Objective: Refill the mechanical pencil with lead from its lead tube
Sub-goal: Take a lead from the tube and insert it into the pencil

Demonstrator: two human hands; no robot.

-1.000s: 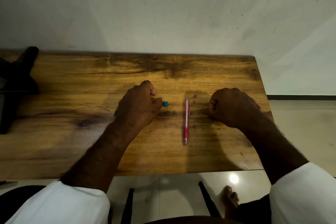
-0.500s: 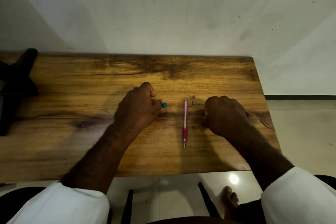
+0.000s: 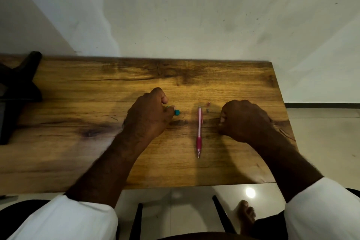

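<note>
While the mechanical pencil (image 3: 199,132) lies flat at centre frame between the hands, tip toward the lower edge, its rear end points away, likely so lead can be dropped in. Two tiny parts (image 3: 207,110) just to its upper right are probably its cap and eraser, though they are too small to be sure. The left hand (image 3: 150,115), centre left, curls round the lead tube (image 3: 176,112), and only the tube's teal end shows past the fingers. The right hand (image 3: 243,121) rests fisted on the bench (image 3: 78,93); whether it pinches a lead is hidden. A dark object (image 3: 17,93) is cut off at the left edge.
</note>
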